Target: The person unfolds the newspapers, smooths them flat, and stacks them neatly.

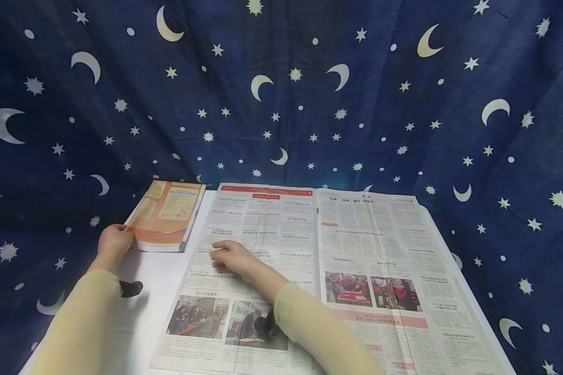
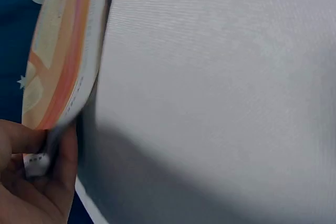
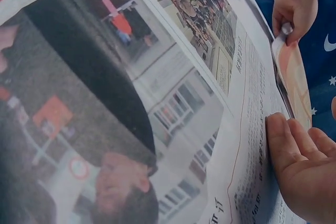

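An orange booklet (image 1: 164,221) with a printed back cover lies at the far left of the white table. My left hand (image 1: 115,242) pinches its near left corner. In the left wrist view the thumb and fingers (image 2: 65,156) hold that corner, and the page edges bend there. A spread newspaper (image 1: 281,234) covers the middle and right of the table. Over its left page is my right hand (image 1: 236,259), fingers loosely extended and holding nothing. The right wrist view shows this hand (image 3: 304,166) beside the newspaper's edge; whether it touches the paper I cannot tell.
A strip of white tabletop (image 1: 145,317) shows between the booklet and the newspaper. Behind and around the table hangs a dark blue cloth (image 1: 291,130) with moons and stars. Small black devices (image 1: 131,288) sit at both wrists.
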The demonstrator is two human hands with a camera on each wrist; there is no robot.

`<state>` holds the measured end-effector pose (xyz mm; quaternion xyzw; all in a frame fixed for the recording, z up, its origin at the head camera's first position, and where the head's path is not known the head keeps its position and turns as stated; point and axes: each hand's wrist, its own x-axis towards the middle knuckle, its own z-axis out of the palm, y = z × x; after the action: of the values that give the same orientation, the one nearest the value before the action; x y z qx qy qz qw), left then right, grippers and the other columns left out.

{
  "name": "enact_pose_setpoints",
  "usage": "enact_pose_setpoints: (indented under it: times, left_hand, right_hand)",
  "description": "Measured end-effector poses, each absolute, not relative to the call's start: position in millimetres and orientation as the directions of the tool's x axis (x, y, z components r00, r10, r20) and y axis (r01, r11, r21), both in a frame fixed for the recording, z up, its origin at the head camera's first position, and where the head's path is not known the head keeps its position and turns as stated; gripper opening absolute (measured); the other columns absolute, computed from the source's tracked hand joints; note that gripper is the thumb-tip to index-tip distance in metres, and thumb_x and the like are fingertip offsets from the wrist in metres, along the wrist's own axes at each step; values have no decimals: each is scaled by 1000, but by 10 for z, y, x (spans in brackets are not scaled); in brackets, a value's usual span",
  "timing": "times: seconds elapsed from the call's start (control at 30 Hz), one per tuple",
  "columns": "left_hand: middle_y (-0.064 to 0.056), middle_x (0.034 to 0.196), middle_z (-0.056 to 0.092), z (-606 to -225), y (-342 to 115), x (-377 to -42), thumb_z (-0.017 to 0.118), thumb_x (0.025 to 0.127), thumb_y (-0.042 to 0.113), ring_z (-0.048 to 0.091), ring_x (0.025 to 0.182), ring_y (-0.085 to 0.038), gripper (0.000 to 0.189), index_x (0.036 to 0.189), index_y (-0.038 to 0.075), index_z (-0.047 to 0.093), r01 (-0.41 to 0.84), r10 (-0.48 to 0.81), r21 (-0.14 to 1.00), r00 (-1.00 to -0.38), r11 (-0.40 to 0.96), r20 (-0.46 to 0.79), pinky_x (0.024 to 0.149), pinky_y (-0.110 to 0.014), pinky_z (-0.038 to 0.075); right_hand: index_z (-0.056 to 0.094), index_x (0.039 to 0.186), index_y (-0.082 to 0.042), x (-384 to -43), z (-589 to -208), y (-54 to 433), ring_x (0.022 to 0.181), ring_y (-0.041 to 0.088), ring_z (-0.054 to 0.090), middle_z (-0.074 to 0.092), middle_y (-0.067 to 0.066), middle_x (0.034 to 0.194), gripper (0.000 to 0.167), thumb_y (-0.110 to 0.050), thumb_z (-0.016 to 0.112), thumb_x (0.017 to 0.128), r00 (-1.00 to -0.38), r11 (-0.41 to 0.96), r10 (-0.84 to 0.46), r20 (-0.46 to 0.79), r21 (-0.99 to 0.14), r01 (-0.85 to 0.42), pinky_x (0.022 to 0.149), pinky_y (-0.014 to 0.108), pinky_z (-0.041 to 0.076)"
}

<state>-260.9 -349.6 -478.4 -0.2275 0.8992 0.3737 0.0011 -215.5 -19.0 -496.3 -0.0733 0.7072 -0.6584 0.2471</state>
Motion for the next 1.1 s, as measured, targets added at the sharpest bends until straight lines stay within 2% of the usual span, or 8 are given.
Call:
enact_pose_setpoints:
  times: [0.13, 0.23, 0.3, 0.4, 0.57, 0.8, 0.97, 1.1]
  left_hand:
    - [-38, 138, 45, -4784, -3543, -2638, 45, 101, 3, 64, 84, -22, 52, 147, -19, 34, -421, -380, 799, -887, 429, -263, 63, -26, 60]
    - [-36, 129, 50, -4739, -3557, -2636, 47, 102, -1, 63, 68, -8, 54, 150, -17, 29, -410, -360, 857, -886, 313, -292, 64, -26, 61]
    - [-30, 119, 55, -4695, -3554, -2621, 47, 103, -2, 61, 62, -3, 54, 152, -17, 27, -391, -348, 885, -890, 255, -293, 67, -28, 61]
    - [-21, 112, 55, -4648, -3554, -2598, 48, 104, -2, 63, 63, -2, 55, 152, -16, 27, -366, -322, 904, -903, 223, -286, 73, -30, 61]
    - [-21, 116, 55, -4597, -3523, -2553, 50, 105, 3, 65, 68, -2, 58, 154, -14, 25, -356, -275, 908, -916, 223, -292, 79, -33, 61]
    - [8, 84, 63, -4521, -3389, -2499, 55, 104, 6, 68, 70, -3, 67, 157, -12, 18, -284, -174, 955, -948, 85, -266, 73, -29, 61]
    - [9, 78, 67, -4452, -3149, -2460, 53, 105, 3, 70, 70, -5, 65, 156, -14, 17, -234, -119, 972, -966, 28, -229, 69, -27, 61]
    - [9, 79, 68, -4406, -2893, -2435, 51, 105, 2, 70, 71, -4, 62, 154, -15, 18, -203, -83, 979, -976, 16, -201, 67, -24, 60]
  right_hand:
    - [57, 142, -4, -2171, -4985, -165, 103, 24, 70, 68, 10, 120, 51, -29, 67, 98, -866, 120, -434, -251, -968, 220, 86, 36, 60]
    - [57, 142, -3, -2183, -4980, -148, 103, 24, 70, 68, 9, 119, 51, -28, 67, 98, -865, 117, -431, -255, -967, 227, 86, 36, 60]
    - [56, 142, -3, -2193, -4974, -141, 103, 24, 70, 68, 9, 119, 51, -27, 67, 98, -866, 115, -429, -259, -966, 232, 86, 36, 60]
    - [57, 142, -4, -2217, -4972, -142, 103, 25, 70, 68, 9, 118, 50, -28, 66, 99, -867, 99, -420, -267, -964, 249, 86, 36, 60]
    - [56, 143, -3, -2247, -4956, -145, 105, 28, 70, 68, 14, 119, 50, -30, 65, 101, -864, 54, -428, -265, -962, 268, 88, 37, 59]
    - [51, 144, 2, -2274, -4916, -117, 112, 37, 66, 63, 20, 129, 55, -32, 62, 102, -861, -29, -451, -234, -961, 276, 94, 42, 56]
    - [43, 148, 6, -2325, -4865, -73, 120, 41, 62, 58, 24, 138, 67, -40, 61, 102, -872, -99, -434, -227, -950, 297, 100, 47, 53]
    - [37, 151, 7, -2391, -4780, 4, 116, 38, 63, 54, 24, 138, 76, -47, 58, 102, -889, -155, -397, -229, -938, 311, 100, 45, 53]
